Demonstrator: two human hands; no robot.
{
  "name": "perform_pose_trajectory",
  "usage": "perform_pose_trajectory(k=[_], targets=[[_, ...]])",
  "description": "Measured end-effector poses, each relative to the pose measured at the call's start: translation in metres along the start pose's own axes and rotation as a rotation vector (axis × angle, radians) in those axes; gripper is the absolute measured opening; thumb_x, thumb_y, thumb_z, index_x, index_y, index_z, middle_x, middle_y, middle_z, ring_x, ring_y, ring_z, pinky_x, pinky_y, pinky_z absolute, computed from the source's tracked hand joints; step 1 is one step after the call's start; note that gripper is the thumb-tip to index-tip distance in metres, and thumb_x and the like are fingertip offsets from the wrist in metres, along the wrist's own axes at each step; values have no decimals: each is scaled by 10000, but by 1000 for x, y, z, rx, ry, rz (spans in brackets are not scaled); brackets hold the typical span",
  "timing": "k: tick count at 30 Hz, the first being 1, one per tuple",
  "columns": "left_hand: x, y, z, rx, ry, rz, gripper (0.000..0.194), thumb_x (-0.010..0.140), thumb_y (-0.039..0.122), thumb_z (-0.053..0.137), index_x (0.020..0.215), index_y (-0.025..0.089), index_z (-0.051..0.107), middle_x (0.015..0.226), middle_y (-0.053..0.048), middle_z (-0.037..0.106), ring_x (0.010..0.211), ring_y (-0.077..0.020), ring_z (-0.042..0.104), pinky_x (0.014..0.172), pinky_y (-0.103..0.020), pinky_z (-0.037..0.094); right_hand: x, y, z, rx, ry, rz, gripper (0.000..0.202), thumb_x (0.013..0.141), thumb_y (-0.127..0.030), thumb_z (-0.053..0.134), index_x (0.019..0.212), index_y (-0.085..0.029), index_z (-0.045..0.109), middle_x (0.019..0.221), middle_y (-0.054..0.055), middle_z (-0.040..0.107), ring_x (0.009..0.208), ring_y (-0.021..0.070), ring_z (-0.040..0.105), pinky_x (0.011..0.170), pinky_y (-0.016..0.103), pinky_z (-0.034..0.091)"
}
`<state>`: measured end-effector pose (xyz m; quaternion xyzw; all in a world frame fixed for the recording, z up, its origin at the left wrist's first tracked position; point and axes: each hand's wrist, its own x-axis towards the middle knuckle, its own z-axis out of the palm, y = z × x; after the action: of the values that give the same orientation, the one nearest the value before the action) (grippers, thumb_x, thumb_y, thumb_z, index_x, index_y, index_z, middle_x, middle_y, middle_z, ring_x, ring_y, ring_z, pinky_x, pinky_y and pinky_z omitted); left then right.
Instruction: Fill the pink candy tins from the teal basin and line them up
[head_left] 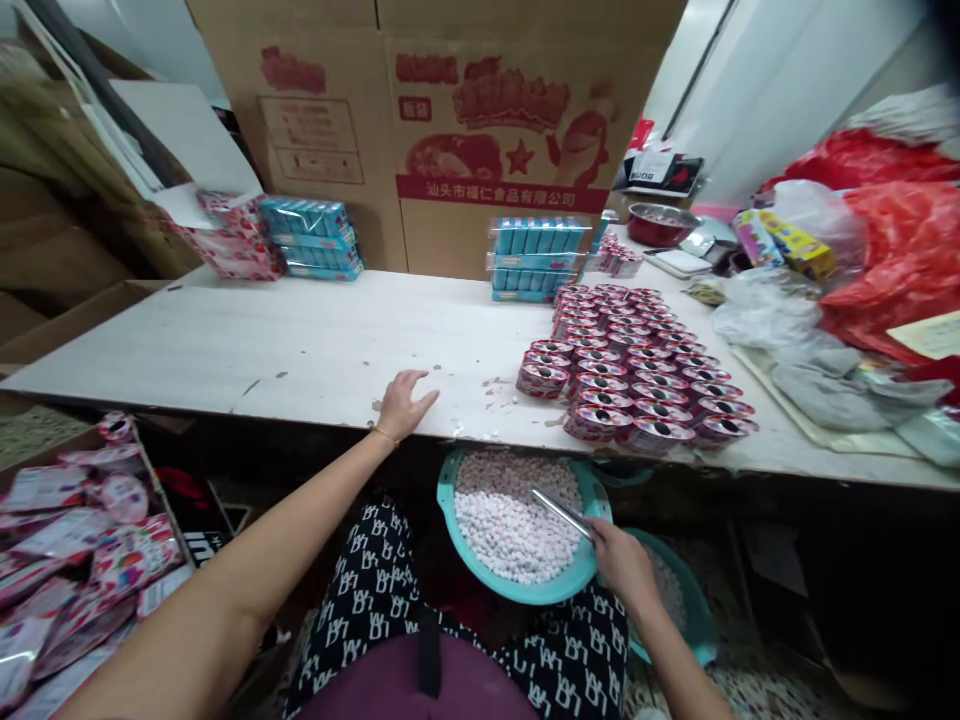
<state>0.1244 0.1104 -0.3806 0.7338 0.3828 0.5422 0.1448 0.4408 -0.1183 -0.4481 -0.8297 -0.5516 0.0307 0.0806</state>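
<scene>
My right hand [622,562] is closed around the handle of a metal scoop [562,513], whose far end dips among small white and pale pink candies [510,530]. These fill a turquoise basin [517,592] above my lap, partly under the table edge. My left hand [406,405] hovers at the front edge of the white table [360,340], thumb and fingers apart, holding nothing. To its right stand rows of small red-and-pink oval containers [660,390], each with a dark hole in its top.
Blue packs [536,255] and a strawberry-print box [229,240] stand before a large cardboard carton [450,120]. A box of pink packets [82,540] is at lower left. Another turquoise basin [694,600] sits on the floor at right. Red plastic bags [900,250] lie at far right.
</scene>
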Motion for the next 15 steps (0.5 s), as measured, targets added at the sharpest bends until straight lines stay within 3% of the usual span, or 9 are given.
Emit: perform_pose_trajectory(k=[2, 3, 5, 9, 11, 14, 15], targets=[[-19, -15, -15, 19, -76, 33, 335, 753, 315, 529, 1060, 181, 537, 1096, -101, 534, 1069, -226, 470, 963, -396, 338, 4, -5, 3, -15, -11, -4, 379, 830, -214, 311, 1090, -217, 587, 993, 85, 646, 913, 202, 588, 733, 257, 396], [-23, -15, -11, 2, -125, 58, 341, 756, 299, 523, 1076, 182, 535, 1114, -105, 536, 1082, -227, 466, 976, -395, 327, 5, -10, 6, -13, -17, -15, 373, 827, -210, 316, 1070, -217, 598, 981, 84, 649, 908, 201, 590, 731, 257, 400], [-20, -1, 17, -65, -194, 138, 348, 759, 263, 513, 1098, 187, 535, 1156, -109, 528, 1108, -223, 454, 993, -371, 313, 6, -21, 13, -1, -9, -33, 364, 819, -207, 321, 1029, -219, 619, 949, 83, 655, 888, 201, 596, 722, 260, 412], [12, 53, 92, -112, -339, 284, 368, 750, 194, 510, 1114, 144, 533, 1191, -142, 513, 1105, -230, 456, 979, -340, 325, 5, -30, 30, 92, 55, -9, 404, 800, -238, 296, 1025, -173, 625, 919, 104, 661, 858, 209, 609, 726, 279, 445], [14, 72, 112, -10, -456, 289, 281, 745, 173, 504, 1007, 112, 590, 1085, -166, 568, 1021, -241, 504, 923, -352, 368, 0, -23, 37, 169, 72, -7, 435, 772, -280, 292, 1007, -159, 638, 932, 115, 660, 860, 222, 612, 736, 299, 462], [-24, 78, 115, 149, -567, 434, 177, 739, 194, 515, 833, 103, 634, 955, -176, 606, 960, -255, 525, 857, -368, 402, -8, 0, 44, 253, 105, -10, 443, 710, -390, 323, 924, -222, 674, 898, 109, 670, 820, 252, 625, 700, 339, 492], [-45, 76, 112, 167, -540, 528, 202, 745, 220, 516, 860, 100, 630, 1002, -184, 593, 1006, -268, 504, 867, -387, 394, -7, 7, 47, 271, 108, -18, 429, 687, -431, 341, 900, -272, 678, 842, 97, 677, 787, 258, 631, 669, 346, 501]])
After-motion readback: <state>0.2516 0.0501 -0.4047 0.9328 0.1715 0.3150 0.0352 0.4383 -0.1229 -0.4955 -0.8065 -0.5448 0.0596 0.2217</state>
